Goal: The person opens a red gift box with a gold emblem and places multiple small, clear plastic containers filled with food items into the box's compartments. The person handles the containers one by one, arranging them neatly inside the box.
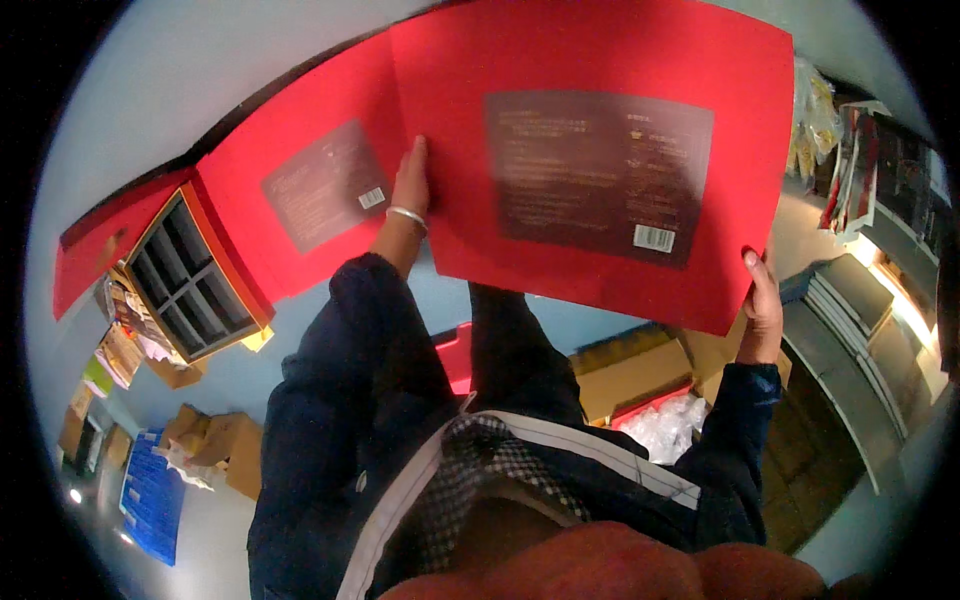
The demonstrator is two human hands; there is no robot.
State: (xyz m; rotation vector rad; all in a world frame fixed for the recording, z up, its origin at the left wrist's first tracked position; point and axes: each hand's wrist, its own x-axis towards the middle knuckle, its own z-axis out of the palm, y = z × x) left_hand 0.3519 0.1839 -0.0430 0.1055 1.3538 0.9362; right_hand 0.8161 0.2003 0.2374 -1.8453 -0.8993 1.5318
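Observation:
A large flat red box (600,277), with a dark printed panel and a barcode, is held up before me. My right hand (763,289) grips its lower right edge, thumb on the face. My left hand (412,180), a bracelet at its wrist, lies along its left side with fingers pointing up. Behind and left of that hand stands a second red box (315,247) with a similar panel and barcode. Further left is a red box part with a gold-edged black divided tray (191,274).
An opened cardboard carton (634,375) with clear plastic wrap (667,427) is beside my legs at right. Grey shelving (847,390) curves along the right. At lower left are a blue crate (152,491) and cardboard boxes (240,454). Plastic bags (812,120) hang at upper right.

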